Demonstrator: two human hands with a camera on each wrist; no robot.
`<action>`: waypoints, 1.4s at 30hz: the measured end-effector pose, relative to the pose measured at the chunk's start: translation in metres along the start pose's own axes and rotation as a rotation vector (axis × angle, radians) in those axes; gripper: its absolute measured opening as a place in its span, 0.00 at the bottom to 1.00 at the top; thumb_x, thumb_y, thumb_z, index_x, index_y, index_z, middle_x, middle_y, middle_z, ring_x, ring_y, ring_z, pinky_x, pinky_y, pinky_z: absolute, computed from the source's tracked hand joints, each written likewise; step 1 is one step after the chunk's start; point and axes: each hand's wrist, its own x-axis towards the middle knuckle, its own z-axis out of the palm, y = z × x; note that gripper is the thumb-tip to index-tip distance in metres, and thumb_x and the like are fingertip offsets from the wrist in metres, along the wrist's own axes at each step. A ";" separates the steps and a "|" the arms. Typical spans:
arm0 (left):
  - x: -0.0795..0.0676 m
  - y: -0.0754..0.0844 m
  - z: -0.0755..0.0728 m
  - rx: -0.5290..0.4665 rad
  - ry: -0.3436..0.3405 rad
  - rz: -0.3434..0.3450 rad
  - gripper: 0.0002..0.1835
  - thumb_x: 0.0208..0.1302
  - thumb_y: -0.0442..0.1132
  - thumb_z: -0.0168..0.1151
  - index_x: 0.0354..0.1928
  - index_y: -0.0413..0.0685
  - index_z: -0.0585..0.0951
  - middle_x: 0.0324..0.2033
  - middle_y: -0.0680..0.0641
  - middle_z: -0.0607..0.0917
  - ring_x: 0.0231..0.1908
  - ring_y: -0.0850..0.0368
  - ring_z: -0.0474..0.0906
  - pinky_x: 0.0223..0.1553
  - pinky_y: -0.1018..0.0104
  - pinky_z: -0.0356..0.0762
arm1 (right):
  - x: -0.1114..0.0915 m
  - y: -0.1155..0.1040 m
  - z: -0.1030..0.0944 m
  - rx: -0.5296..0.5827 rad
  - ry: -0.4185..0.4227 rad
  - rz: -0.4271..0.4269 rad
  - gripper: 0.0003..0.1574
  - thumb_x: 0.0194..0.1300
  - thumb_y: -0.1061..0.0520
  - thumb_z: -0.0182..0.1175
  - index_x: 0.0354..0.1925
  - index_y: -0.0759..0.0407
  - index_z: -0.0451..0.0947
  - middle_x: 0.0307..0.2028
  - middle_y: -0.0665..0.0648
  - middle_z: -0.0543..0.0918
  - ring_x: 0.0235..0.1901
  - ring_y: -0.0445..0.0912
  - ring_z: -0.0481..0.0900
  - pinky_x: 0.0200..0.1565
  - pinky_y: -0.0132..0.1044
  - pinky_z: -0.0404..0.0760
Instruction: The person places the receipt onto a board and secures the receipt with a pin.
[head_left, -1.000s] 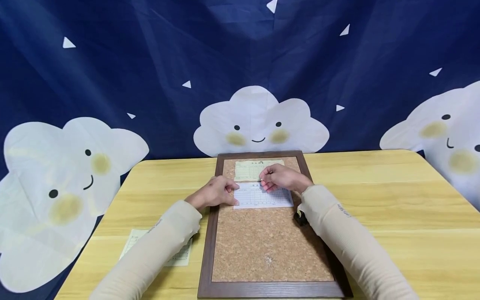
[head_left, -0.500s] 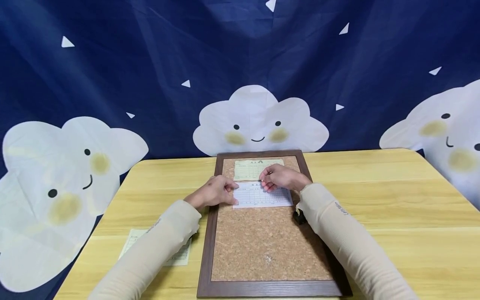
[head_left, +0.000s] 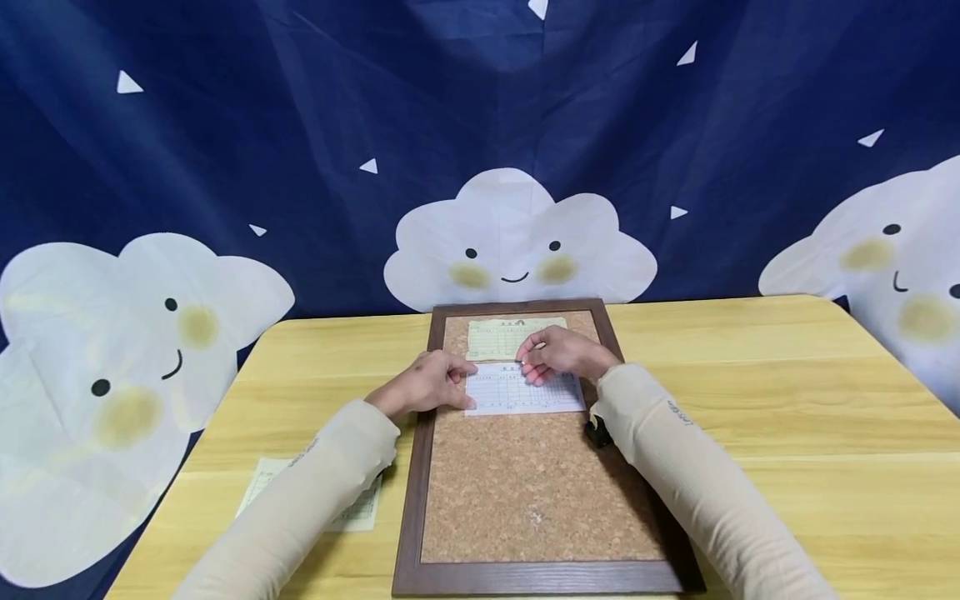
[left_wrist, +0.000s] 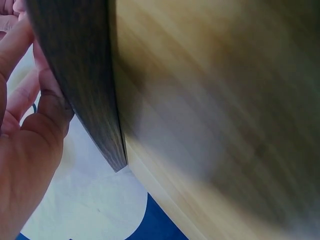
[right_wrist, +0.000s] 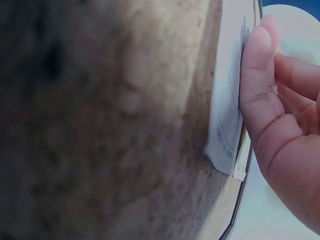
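Note:
A white printed form (head_left: 501,393) lies across the upper part of a framed cork board (head_left: 540,492), just below a pale yellow-green form (head_left: 491,340). My left hand (head_left: 431,382) rests at the white form's left edge, index finger at the upper corner and thumb at the lower one, spread apart. At the top edge's middle, my right hand (head_left: 558,354) pinches a small pin-like thing (head_left: 520,362) between thumb and index finger; most of it is hidden. In the right wrist view, the thumb (right_wrist: 257,75) lies close over the white sheet (right_wrist: 227,115), whose near corner curls up.
Another yellow-green form (head_left: 356,512) lies on the wooden table (head_left: 787,400) left of the board, partly under the left sleeve (head_left: 300,500). A small black object (head_left: 597,433) sits by the board's right frame, beneath the right wrist. A blue cloud-print curtain (head_left: 337,100) hangs behind.
Both hands keep their places on the white form. The whole head view shifts very slightly; nothing is picked up or let go.

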 end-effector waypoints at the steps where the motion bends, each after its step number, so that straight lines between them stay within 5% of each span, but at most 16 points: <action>1: -0.001 0.000 0.000 -0.003 -0.002 -0.001 0.30 0.51 0.33 0.79 0.59 0.39 0.82 0.32 0.48 0.76 0.34 0.56 0.68 0.36 0.67 0.66 | 0.000 0.000 0.000 0.000 0.000 0.004 0.09 0.75 0.69 0.49 0.47 0.73 0.74 0.30 0.58 0.80 0.27 0.43 0.80 0.34 0.33 0.83; 42: -0.003 0.001 0.000 0.020 0.000 0.011 0.29 0.52 0.33 0.78 0.58 0.38 0.82 0.32 0.48 0.76 0.34 0.56 0.68 0.36 0.67 0.67 | -0.001 -0.004 0.007 -0.034 0.041 0.012 0.09 0.74 0.70 0.52 0.46 0.74 0.77 0.24 0.57 0.79 0.21 0.42 0.80 0.29 0.32 0.83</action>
